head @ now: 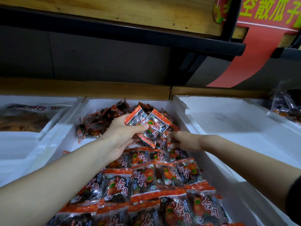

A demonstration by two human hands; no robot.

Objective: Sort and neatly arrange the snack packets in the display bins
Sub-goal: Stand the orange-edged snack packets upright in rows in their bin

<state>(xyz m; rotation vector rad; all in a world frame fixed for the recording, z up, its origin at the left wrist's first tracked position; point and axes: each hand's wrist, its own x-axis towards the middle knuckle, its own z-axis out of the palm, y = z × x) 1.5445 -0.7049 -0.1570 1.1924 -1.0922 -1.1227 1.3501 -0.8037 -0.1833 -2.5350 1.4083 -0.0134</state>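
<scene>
The left hand (123, 134) is raised over the middle of the bin, palm turned up. Its fingers are curled under a small bundle of snack packets (149, 124) and its thumb is pressed across the top, so the bundle is gripped firmly. Just beside it and lower, the right hand (182, 141) reaches in with bent fingers and pinches the orange edge of a single packet (169, 145) where the tidy rows meet the loose ones.

Both hands work inside the middle bin (101, 105), a white foam box. Its near part is filled with rows of packets (146, 185) laid flat and overlapping, most with the print facing up. At the far end lies a loose heap of packets (101, 121), tumbled at all angles. The packets are clear film with orange sealed ends, a dark filling and an orange fruit picture. Large red characters on them read 杏肉.

The left bin (40, 99), also white foam, holds a large flat bag (29, 116) with upside-down dark characters that I cannot read for sure. The right bin (228, 121) is white foam too. Beyond it, at the far right edge, sit dark packets in clear wrap (286, 101).

Above is a wooden shelf (114, 8) with a dark edge. At the top right is a red sign (268, 12) with yellow-green characters, partly cut off, of which 散瓜子 can be read.
</scene>
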